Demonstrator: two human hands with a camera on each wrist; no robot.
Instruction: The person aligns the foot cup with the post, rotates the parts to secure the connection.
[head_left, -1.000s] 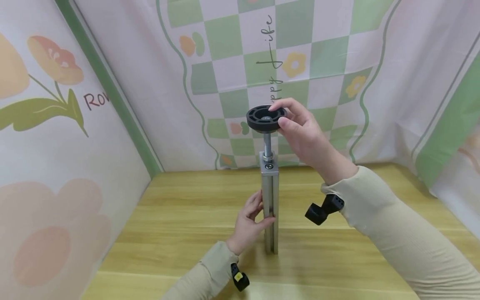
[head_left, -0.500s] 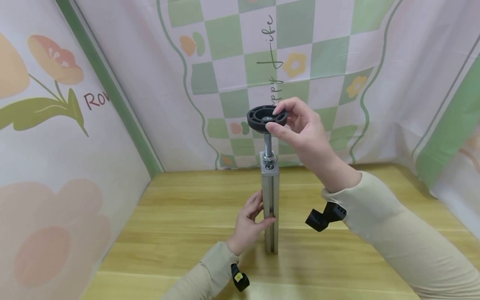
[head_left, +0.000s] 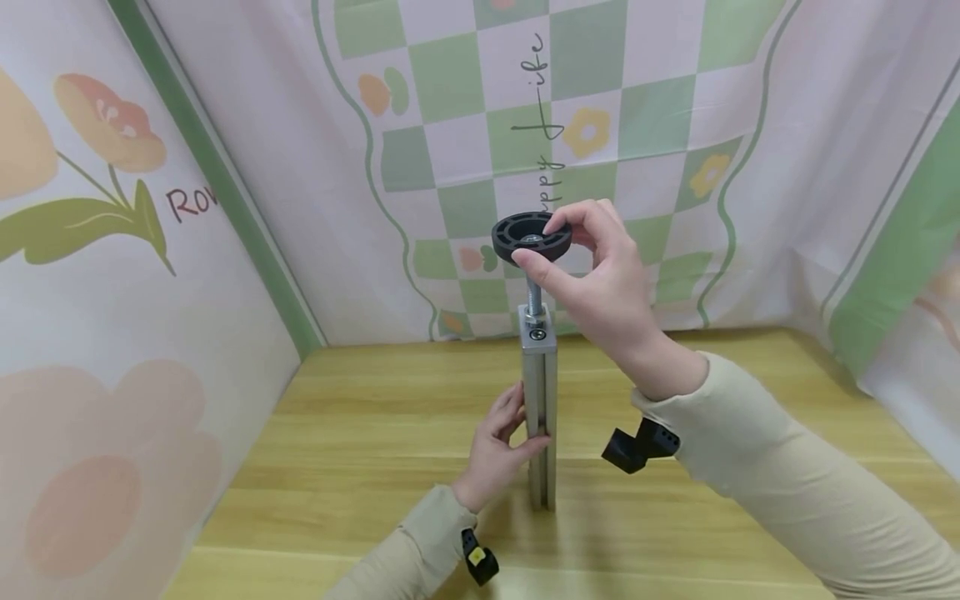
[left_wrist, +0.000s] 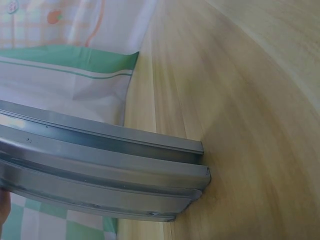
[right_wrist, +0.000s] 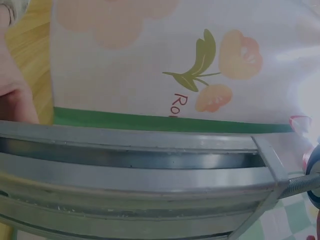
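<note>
A slotted aluminium profile [head_left: 534, 383] stands upright on the table, with an end plate [head_left: 546, 342] bolted on top. From the plate rises a threaded rod [head_left: 534, 297] that carries a black round levelling foot [head_left: 505, 244], its ribbed face upward. My left hand [head_left: 489, 467] grips the profile's lower half, thumb on the near face and fingers behind it, partly hidden. With thumb and fingers, my right hand [head_left: 617, 296] holds the foot's rim from the right. In the right wrist view the threaded rod [right_wrist: 300, 186] enters the plate; the foot is mostly cut off.
The wooden table [head_left: 360, 417] runs back to a checked, flowered curtain [head_left: 517, 142]. A second printed curtain [head_left: 150, 317] borders the left side, and cloth hangs on the right. A black camera mount sits on each wrist.
My right thumb has slid leftward along the near rim of the levelling foot, and the right hand has turned around it. The left hand and the profile have stayed put.
</note>
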